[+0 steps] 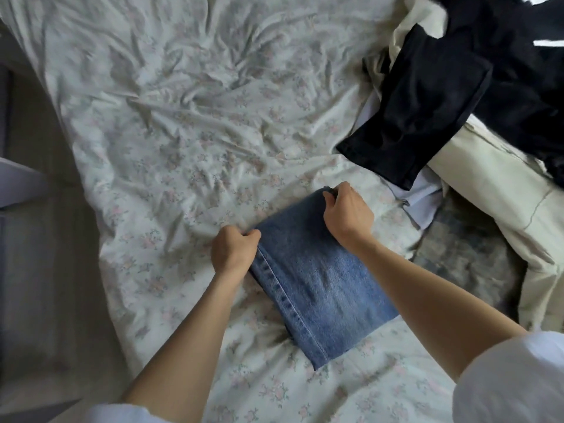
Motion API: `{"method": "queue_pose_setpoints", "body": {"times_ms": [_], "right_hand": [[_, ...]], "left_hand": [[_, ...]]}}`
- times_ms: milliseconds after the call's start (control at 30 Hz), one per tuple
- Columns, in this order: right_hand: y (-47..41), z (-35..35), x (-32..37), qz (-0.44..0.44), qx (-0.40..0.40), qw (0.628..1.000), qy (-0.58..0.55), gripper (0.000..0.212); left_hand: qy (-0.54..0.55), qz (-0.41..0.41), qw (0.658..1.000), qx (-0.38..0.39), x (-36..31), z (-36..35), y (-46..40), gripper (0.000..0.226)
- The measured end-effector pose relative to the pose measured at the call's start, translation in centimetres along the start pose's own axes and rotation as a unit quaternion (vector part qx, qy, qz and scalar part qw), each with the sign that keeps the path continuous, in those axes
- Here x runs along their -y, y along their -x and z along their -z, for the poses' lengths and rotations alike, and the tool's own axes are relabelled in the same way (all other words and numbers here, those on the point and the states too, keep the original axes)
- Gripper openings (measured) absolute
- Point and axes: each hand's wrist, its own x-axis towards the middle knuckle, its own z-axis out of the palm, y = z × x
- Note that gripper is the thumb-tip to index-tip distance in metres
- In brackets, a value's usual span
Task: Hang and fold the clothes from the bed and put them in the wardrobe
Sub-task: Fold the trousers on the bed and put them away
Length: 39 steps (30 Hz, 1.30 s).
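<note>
The folded jeans [323,279] are laid flat on the bed [183,117], in the lower centre of the head view, as a blue denim rectangle with 1 stitched seam running along its left edge. The far edge of the denim is held at 2 corners. The left corner is pinched by the left hand [233,251], whose fingers are curled round the fabric. The right corner is gripped by the right hand [346,213], with the fingers closed over the fold. Both forearms are extended over the bed, and white sleeves [512,380] are seen pushed up near the lower edge of the view.

The bed is covered by a pale sheet printed with small faded flowers. The sheet is heavily creased, with the deepest wrinkles gathered above the jeans, toward the centre of the mattress.

A pile of unfolded clothes is located at the right of the bed, well apart from the jeans. A dark navy garment [427,108] is draped on top of a cream garment [500,196]. A light blue garment [424,196] is partly covered beneath the navy one. A mottled grey-blue fabric [464,248] is seen just below these.

Grey flooring [39,254] is visible along the left side of the bed.
</note>
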Motion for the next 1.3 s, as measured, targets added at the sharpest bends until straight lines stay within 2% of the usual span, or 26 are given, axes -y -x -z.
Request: {"method": "queue_pose_setpoints", "body": {"times_ms": [67,133,233,300,333,367,400,433,467,500,533,600,667,733,833,1000,1100,1167,1300], "right_hand": [[0.4,0.0,-0.4,0.000,-0.025,1.000,-0.006,0.026],[0.6,0.1,-0.8,-0.010,-0.049,0.999,-0.022,0.026],[0.9,0.0,-1.1,-0.017,-0.066,0.997,-0.040,0.025],[1.0,0.1,-1.1,-0.033,-0.073,0.995,-0.056,0.024],[1.0,0.1,-1.0,-0.044,-0.074,0.995,-0.059,0.024],[1.0,0.1,-1.0,-0.053,-0.077,0.994,-0.062,0.023],[1.1,0.1,-1.0,-0.057,-0.082,0.993,-0.058,0.023],[1.6,0.2,-1.2,-0.053,-0.091,0.993,-0.046,0.024],[2.2,-0.2,-1.4,-0.023,-0.103,0.994,-0.017,0.028],[3.1,-0.8,-1.6,0.028,-0.116,0.993,0.017,0.033],[4.3,-1.4,-1.9,0.082,-0.126,0.987,0.052,0.037],[7.1,-2.7,-2.8,0.161,-0.117,0.974,0.106,0.045],[9.8,-4.2,-4.1,0.190,-0.102,0.968,0.128,0.048],[12.1,-5.1,-5.7,0.175,-0.104,0.971,0.128,0.049],[14.8,-5.9,-7.8,0.119,-0.103,0.979,0.126,0.050],[17.6,-6.4,-7.5,-0.104,-0.104,0.989,0.030,0.059],[18.4,-7.0,-6.2,-0.184,-0.158,0.964,-0.105,0.065],[18.5,-7.2,-5.2,-0.240,-0.169,0.930,-0.222,0.072],[17.9,-7.6,-4.5,-0.251,-0.210,0.887,-0.326,0.079]], "left_hand": [[0.109,0.048,0.993,-0.004,0.4,0.1,1.0,0.044],[0.245,0.120,0.962,-0.010,0.5,0.1,1.8,0.042],[0.422,0.238,0.875,-0.016,0.4,-0.1,2.0,0.022],[0.495,0.290,0.819,-0.004,0.4,-0.4,1.7,0.015],[0.509,0.301,0.806,0.008,0.3,-0.5,1.6,0.014],[0.491,0.290,0.822,0.004,0.4,-0.7,1.4,0.014],[0.429,0.254,0.867,-0.004,0.4,-1.0,1.2,0.015],[0.326,0.192,0.925,-0.024,0.3,-1.2,1.4,0.015],[0.204,0.125,0.970,-0.053,0.5,-1.3,1.3,0.012],[0.091,0.042,0.991,-0.086,0.5,-1.2,1.4,0.018],[0.009,-0.058,0.992,-0.109,0.6,-1.3,1.3,0.029],[-0.091,-0.264,0.954,-0.109,-0.1,-1.9,1.3,0.041],[-0.195,-0.376,0.906,-0.012,-0.7,-2.9,1.2,0.053],[-0.280,-0.403,0.870,0.056,-0.1,-3.8,0.9,0.062],[-0.350,-0.367,0.859,0.071,0.7,-3.5,0.1,0.073],[-0.350,-0.356,0.855,0.141,-1.0,-2.7,-1.3,0.079],[-0.336,-0.369,0.849,0.172,-2.4,-2.8,-1.6,0.091],[-0.322,-0.376,0.849,0.184,-3.1,-3.1,-1.8,0.096],[-0.279,-0.360,0.867,0.199,-3.5,-3.3,-2.0,0.100]]}}
